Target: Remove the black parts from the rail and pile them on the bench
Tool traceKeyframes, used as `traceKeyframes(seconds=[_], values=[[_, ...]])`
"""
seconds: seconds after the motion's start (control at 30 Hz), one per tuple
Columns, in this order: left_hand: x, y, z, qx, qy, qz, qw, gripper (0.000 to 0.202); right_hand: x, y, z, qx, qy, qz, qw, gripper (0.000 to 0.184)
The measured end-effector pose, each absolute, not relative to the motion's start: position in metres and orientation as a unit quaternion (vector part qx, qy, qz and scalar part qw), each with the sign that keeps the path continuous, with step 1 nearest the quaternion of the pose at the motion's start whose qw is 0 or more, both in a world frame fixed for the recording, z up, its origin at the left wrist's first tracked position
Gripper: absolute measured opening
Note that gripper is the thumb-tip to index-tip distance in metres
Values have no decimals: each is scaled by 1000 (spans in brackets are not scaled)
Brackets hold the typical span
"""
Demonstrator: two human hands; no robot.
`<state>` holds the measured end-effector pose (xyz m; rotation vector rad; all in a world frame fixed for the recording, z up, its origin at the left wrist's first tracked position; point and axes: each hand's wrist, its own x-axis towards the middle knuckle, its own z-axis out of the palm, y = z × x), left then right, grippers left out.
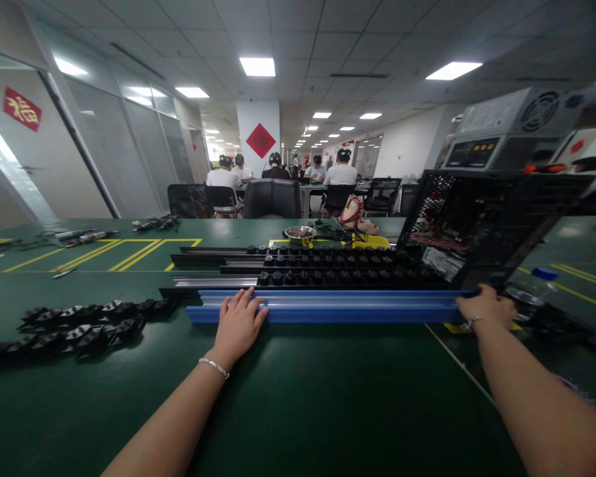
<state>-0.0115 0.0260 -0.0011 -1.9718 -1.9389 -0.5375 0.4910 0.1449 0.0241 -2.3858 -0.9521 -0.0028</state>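
Note:
A long blue channel-shaped rail point(338, 311) lies crosswise on the green table in front of me. My left hand point(241, 324) rests on its left part, fingers spread over the top. At the far right end, my right hand point(489, 308) grips the rail, its fingers curled round the end and partly hidden. Just behind the blue piece are several black rails point(213, 282), some holding a row of black sockets point(318, 278). Two strips of black socket modules point(79, 338) lie to the left of the rail, apart from my left hand.
An open computer case point(477, 218) with power supply units point(516, 126) on top stands at the right. Beside my right hand is a clear plastic bottle point(529, 288). A metal bowl point(300, 232), cables and tools lie farther back. Several people sit at tables beyond.

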Motion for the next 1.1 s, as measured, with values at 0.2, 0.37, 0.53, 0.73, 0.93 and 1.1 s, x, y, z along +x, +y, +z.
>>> traceKeyframes(seconds=[0.2,0.37,0.53,0.73,0.93,1.1], values=[[-12,25,-2,-691,-677,-194,161,41,489,144,23,-891,-356,-20,280,62],[-13,25,-2,-691,-675,-198,165,41,486,141,22,-882,-370,-23,291,51],[-13,24,-1,-693,-674,-201,161,40,486,139,22,-877,-387,-19,285,52],[-12,24,-1,-692,-675,-203,156,40,488,136,28,-888,-399,-27,228,54],[-12,23,0,-691,-677,-202,153,41,489,135,35,-896,-400,-28,191,48],[-13,24,-1,-691,-678,-204,149,40,489,138,38,-902,-393,-18,178,45]])
